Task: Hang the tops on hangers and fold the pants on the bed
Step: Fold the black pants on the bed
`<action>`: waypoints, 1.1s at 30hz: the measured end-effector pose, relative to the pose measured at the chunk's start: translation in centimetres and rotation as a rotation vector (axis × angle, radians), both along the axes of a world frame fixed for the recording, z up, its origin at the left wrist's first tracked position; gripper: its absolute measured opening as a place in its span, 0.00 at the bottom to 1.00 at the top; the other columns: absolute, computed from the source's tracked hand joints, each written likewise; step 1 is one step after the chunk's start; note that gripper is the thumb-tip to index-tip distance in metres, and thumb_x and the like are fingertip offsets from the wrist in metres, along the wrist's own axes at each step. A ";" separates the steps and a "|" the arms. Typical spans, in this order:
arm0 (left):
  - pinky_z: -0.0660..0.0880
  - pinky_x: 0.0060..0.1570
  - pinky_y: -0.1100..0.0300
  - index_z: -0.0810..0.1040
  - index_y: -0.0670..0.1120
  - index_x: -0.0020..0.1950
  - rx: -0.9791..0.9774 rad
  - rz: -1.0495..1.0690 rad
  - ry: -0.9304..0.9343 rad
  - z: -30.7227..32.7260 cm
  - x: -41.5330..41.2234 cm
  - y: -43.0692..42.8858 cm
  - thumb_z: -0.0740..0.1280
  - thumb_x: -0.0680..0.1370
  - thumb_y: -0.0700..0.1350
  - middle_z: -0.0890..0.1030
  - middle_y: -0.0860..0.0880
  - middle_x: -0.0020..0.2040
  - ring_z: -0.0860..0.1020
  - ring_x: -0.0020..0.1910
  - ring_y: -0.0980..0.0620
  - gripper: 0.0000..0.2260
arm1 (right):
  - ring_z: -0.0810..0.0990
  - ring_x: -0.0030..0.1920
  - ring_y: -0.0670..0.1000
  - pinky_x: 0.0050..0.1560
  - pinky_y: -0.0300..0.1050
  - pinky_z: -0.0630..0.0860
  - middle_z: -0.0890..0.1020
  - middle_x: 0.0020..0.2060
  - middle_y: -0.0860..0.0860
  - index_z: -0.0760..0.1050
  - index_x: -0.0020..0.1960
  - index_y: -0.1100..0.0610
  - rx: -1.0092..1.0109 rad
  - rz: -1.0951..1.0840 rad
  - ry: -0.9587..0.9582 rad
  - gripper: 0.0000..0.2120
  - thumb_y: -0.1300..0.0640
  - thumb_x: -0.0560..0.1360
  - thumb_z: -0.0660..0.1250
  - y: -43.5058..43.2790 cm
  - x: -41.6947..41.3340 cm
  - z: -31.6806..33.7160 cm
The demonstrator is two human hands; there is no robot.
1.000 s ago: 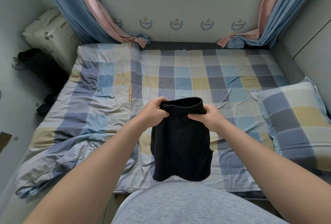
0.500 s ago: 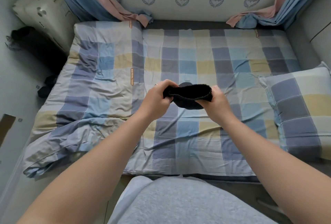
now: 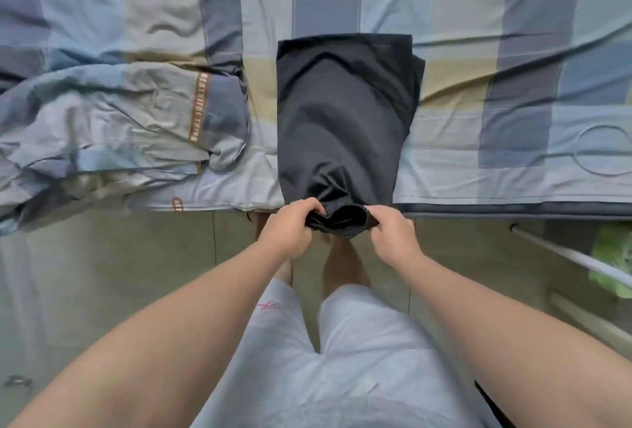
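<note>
Lying on checked bed (image 3: 444,17) nr rumpled duvet (image 3: 119,119), blk pants (image 3: 342,113) overhang floor (image 3: 136,273).

floor (image 3: 119,273): pale tiles | bed (image 3: 478,34): checked cover | right: white rail (image 3: 574,255), perhaps a rack

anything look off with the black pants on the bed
Slightly. The black pants lie flat, but their waistband is bunched between the left hand and right hand, and an under layer sticks out on the right side.

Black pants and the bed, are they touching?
Touching. The head view shows the black pants spread flat on the bed, while the left hand and right hand hold the waistband past its edge.
</note>
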State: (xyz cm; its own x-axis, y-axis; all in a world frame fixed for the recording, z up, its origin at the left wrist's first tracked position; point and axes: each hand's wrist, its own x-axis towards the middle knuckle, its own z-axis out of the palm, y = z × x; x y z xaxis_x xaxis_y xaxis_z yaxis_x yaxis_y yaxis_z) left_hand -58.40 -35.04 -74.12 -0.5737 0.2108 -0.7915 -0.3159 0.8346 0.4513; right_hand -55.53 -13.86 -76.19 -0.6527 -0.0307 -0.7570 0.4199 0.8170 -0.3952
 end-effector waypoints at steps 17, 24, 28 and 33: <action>0.69 0.42 0.56 0.73 0.51 0.53 0.008 0.057 -0.268 -6.8 -7.2 0.1 0.69 0.74 0.39 0.78 0.46 0.54 0.76 0.50 0.47 0.12 | 0.67 0.35 0.49 0.35 0.46 0.63 0.71 0.30 0.48 0.68 0.31 0.54 -0.124 -0.246 -0.253 0.19 0.54 0.81 0.65 1.9 -4.1 -4.7; 0.72 0.57 0.55 0.69 0.51 0.70 0.021 0.293 0.093 -9.2 -14.1 1.9 0.68 0.80 0.48 0.77 0.50 0.64 0.76 0.61 0.50 0.20 | 0.74 0.44 0.52 0.44 0.46 0.69 0.77 0.40 0.53 0.78 0.46 0.61 -0.067 -0.456 0.005 0.12 0.55 0.82 0.61 2.6 -12.8 -7.6; 0.68 0.64 0.56 0.65 0.50 0.75 0.011 0.438 0.159 -10.7 -13.9 1.8 0.68 0.80 0.48 0.73 0.47 0.70 0.72 0.68 0.49 0.25 | 0.78 0.60 0.53 0.66 0.51 0.73 0.79 0.59 0.51 0.74 0.67 0.55 -0.046 -0.589 0.018 0.15 0.54 0.81 0.62 2.6 -14.5 -9.0; 0.61 0.73 0.48 0.61 0.50 0.77 -0.196 0.523 0.147 -13.3 -10.2 0.6 0.72 0.76 0.53 0.64 0.49 0.76 0.62 0.75 0.45 0.33 | 0.68 0.72 0.56 0.72 0.57 0.66 0.68 0.73 0.52 0.62 0.76 0.51 0.067 -0.604 -0.079 0.29 0.44 0.78 0.64 3.0 -12.1 -11.6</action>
